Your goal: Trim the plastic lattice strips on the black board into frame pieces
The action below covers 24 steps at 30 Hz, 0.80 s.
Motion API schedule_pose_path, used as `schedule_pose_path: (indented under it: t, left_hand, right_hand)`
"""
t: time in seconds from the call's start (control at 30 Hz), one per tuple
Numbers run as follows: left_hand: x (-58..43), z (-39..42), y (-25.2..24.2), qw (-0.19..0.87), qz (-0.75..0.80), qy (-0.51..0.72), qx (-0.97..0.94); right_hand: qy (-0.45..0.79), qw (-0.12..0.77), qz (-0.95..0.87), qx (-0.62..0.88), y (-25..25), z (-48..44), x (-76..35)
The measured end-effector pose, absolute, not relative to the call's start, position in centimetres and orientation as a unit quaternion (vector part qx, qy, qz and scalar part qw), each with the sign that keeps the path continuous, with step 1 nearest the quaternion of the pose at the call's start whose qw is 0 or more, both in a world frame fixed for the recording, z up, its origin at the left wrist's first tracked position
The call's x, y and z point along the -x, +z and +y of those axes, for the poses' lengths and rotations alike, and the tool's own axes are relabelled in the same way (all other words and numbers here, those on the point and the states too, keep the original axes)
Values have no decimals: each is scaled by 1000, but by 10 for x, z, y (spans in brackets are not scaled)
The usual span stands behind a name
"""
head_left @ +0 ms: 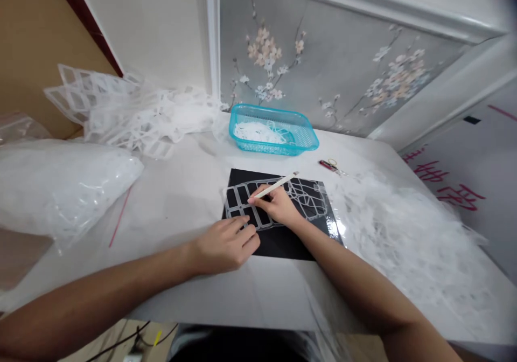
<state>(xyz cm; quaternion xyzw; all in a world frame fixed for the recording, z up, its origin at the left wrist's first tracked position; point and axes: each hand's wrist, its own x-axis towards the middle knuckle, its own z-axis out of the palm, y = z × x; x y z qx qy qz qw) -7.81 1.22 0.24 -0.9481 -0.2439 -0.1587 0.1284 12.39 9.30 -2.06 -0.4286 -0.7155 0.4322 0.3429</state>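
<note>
A black sheet (283, 246) lies on the table, and on it is a translucent white cut-out frame (264, 220) with rows of rectangular openings at its left and irregular ones at its right. My right hand (278, 206) is closed on a slim white pen-shaped tool (278, 183), its lower end at the frame's middle and its other end pointing up to the right. The tool's exact kind cannot be made out. Over the lower left edge of the sheet rests my left hand (234, 243), fingers bent slightly and apart, fingertips touching the frame, holding nothing.
A blue plastic basket (305, 140) with white scraps stands behind the sheet. Right of it lies a red cutter knife (326, 165). Translucent frames (149, 111) are heaped at back left, near a bulging plastic bag (60, 179). A pile of clear film (404, 243) covers the right side.
</note>
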Motion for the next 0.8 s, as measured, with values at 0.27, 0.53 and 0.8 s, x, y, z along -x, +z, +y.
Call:
schedule_pose_path:
  t: [0.27, 0.53, 0.8]
  left_hand:
    - [75, 18, -5, 113, -260, -80, 956]
    - [74, 21, -3, 57, -285, -43, 956]
    - [73, 22, -5, 39, -291, -43, 955]
  right_hand:
    - [430, 347, -716, 428, -21, 92, -123]
    - [429, 350, -717, 424, -20, 91, -123]
    - [438, 355, -711, 421, -21, 91, -123]
